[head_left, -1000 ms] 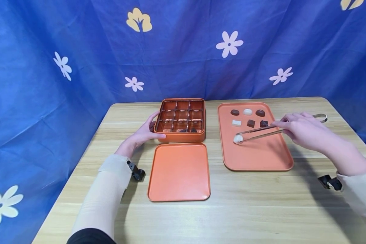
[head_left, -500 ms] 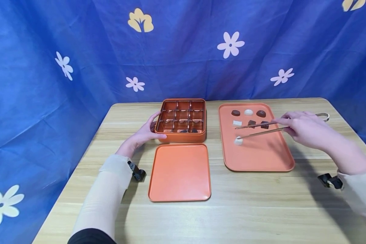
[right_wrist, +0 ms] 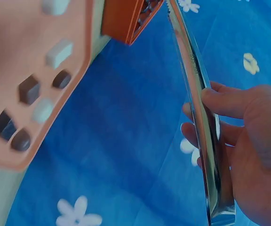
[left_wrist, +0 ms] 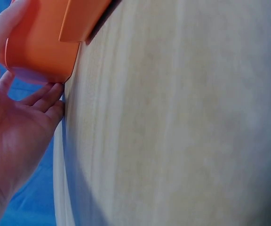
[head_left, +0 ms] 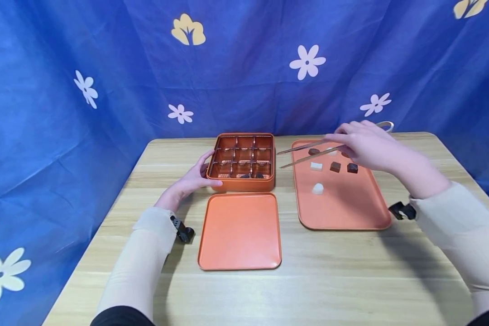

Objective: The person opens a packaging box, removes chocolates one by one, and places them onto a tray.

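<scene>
My left hand holds the front left corner of an orange box, its thumb along the front wall and its fingers at the left side. The box has a grid of compartments; dark chocolates sit in the front middle and front right ones. My right hand grips metal tongs. Their arms are spread, with nothing between the tips, just right of the box. A domed white chocolate lies alone on the pink tray, in front of a white rectangular chocolate.
Behind it on the tray are several more chocolates, such as a brown square one and a dark faceted one; the tongs and hand partly cover the back row. A flat orange lid lies before the box. Blue cloth hangs behind the table.
The tongs closed round the domed white chocolate a second ago, then spread and left it on the tray. My right hand has carried them left and back toward the box. My left hand stays put.
</scene>
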`<action>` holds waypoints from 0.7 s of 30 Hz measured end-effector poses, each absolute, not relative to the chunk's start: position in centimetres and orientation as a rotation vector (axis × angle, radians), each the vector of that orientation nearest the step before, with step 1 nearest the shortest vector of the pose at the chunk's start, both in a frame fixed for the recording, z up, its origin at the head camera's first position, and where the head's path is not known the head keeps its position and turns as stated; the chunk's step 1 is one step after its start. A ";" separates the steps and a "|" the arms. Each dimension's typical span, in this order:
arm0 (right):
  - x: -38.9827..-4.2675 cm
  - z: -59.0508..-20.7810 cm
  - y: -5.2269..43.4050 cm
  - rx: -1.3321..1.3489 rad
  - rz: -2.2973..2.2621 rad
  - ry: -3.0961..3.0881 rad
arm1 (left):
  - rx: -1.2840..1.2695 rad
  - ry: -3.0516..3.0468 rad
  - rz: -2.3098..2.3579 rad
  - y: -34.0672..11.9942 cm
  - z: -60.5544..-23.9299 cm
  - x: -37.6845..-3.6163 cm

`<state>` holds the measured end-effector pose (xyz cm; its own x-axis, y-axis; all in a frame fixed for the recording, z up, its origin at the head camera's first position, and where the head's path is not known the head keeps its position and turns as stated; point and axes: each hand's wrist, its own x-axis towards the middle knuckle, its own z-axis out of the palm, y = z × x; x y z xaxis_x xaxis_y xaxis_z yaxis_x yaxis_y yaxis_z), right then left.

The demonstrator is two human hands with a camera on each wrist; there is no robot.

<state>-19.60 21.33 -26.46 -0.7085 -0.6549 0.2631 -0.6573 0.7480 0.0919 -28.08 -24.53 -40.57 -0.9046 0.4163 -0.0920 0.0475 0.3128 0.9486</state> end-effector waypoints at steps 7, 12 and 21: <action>-22.2 -26.0 16.8 1.134 0.013 -2.679 | 0.427 2.278 1.615 -24.5 -40.7 -27.9; -23.6 -25.9 14.4 1.187 -0.006 -2.697 | 0.419 2.277 1.614 -24.5 -40.7 -27.9; -24.8 -26.0 11.5 1.210 -0.073 -2.797 | 0.421 2.291 1.603 -24.4 -40.7 -27.9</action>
